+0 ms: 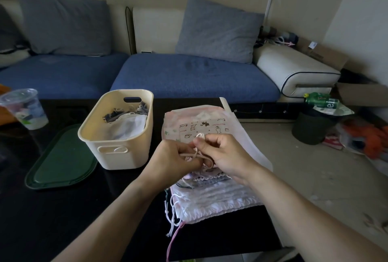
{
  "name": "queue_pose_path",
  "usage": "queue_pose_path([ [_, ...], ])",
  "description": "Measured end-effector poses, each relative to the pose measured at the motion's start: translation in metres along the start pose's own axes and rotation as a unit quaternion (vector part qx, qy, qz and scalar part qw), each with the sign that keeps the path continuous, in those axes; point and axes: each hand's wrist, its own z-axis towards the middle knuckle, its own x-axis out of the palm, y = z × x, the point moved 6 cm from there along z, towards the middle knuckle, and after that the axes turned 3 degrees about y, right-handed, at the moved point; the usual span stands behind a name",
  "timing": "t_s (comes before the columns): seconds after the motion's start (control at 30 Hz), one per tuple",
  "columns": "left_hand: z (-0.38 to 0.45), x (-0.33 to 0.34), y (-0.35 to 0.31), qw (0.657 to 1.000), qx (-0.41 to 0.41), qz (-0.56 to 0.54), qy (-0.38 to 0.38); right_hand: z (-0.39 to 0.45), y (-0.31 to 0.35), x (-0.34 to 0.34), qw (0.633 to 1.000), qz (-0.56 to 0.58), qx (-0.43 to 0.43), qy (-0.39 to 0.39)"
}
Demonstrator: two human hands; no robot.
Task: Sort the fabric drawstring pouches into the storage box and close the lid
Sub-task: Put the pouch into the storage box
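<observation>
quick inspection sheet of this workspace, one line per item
surface: dark table, glossy
job's things: cream storage box open, some fabric inside; green lid flat beside it; pouch stack under the hands
clutter: plastic cup at table's left edge
grippers: left hand and right hand both pinch a beige drawstring
cables: loose pouch cords hang off the stack's near end
surroundings: blue sofa, grey cushions, green bottle on a bin, litter on floor
</observation>
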Motion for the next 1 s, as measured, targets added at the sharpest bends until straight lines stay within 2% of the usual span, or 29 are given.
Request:
queue_pose_path([
  [0.23,-0.002,-0.006,-0.003,0.981,0.069,0.12,-0.139,0.004,-0.012,-0.005,0.995,0.042,0.082,-0.038],
  [0.37,-0.003,0.0,-0.01,0.965,0.147,0.166,-0.138,0.005,-0.011,-0.004,0.994,0.057,0.086,-0.03],
  [0.47,-0.001,0.004,-0.011,0.967,0.16,0.175,-0.097,0.009,-0.011,-0.005,0.995,0.045,0.088,-0.024],
  [0.57,0.004,0.005,-0.002,0.994,0.103,0.035,-0.007,0.011,-0.013,-0.002,0.996,-0.024,0.081,0.025],
  [0.67,0.007,0.007,0.007,0.994,0.031,-0.072,0.075,0.011,-0.012,0.003,0.994,-0.074,0.065,0.049],
  [0.73,0.007,0.013,0.014,0.977,-0.024,-0.148,0.148,0.014,-0.012,0.003,0.996,-0.079,0.046,0.025],
  [0.83,0.004,0.026,0.018,0.934,-0.083,-0.237,0.254,0.018,-0.014,0.0,0.996,-0.088,0.026,0.012],
  [0.9,0.002,0.03,0.021,0.915,-0.124,-0.269,0.275,0.016,-0.017,-0.001,0.995,-0.084,0.045,0.016],
  [1.0,0.003,0.029,0.03,0.906,-0.194,-0.305,0.219,0.009,-0.011,-0.009,0.992,-0.121,0.031,-0.014],
])
